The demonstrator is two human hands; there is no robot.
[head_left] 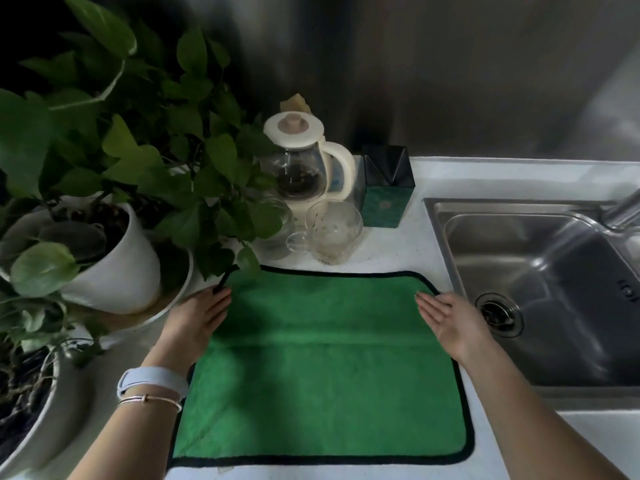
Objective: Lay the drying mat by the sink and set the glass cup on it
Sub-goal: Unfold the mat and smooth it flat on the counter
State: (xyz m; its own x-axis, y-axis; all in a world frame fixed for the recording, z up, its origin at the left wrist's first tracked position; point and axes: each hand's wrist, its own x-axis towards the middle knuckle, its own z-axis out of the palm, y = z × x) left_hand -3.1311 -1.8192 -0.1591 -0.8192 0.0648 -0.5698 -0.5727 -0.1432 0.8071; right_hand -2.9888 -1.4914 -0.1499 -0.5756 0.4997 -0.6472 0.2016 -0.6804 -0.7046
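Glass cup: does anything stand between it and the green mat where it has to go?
Nothing visible does. The glass cup stands on the counter just behind the far edge of the green mat, whose middle is bare. The left hand and right hand rest flat at the mat's side edges.

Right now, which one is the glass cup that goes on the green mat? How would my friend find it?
Start at the steel sink, then look left past the green mat's far edge. The glass cup stands on the white counter there, before the kettle. It is see-through, open-topped, with a small clear handle; the kettle has a cream lid.
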